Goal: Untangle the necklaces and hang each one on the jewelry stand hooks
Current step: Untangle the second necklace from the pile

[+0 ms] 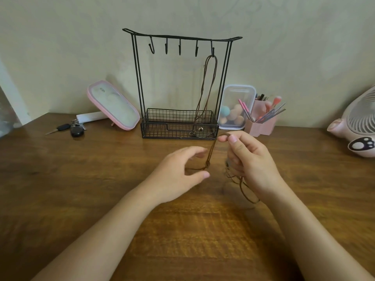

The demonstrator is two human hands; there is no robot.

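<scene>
In front of the jewelry stand (174,131), just short of its wire basket, the right hand (251,165) is pinching the top loop of a brown cord necklace (212,153) between thumb and forefinger and lifting it off the wooden table (81,179). Below that pinch, one doubled length is hanging down toward a small knot or slider, while the rest is bunching in loose coils under the palm, on the side away from the stand. The left hand (178,175) is reaching in with fingers and thumb spread either side of the knot, gripping nothing that can be seen; its fingertips are blurred.

Judging from this, the step is teasing the coils apart. It is probably best done by keeping the pinch high so the cord is hanging free, then drawing single strands outward gently rather than tugging the knot tight. One necklace (205,94) is already hanging on the stand's rightmost hook; four hooks (179,48) are waiting.
</scene>
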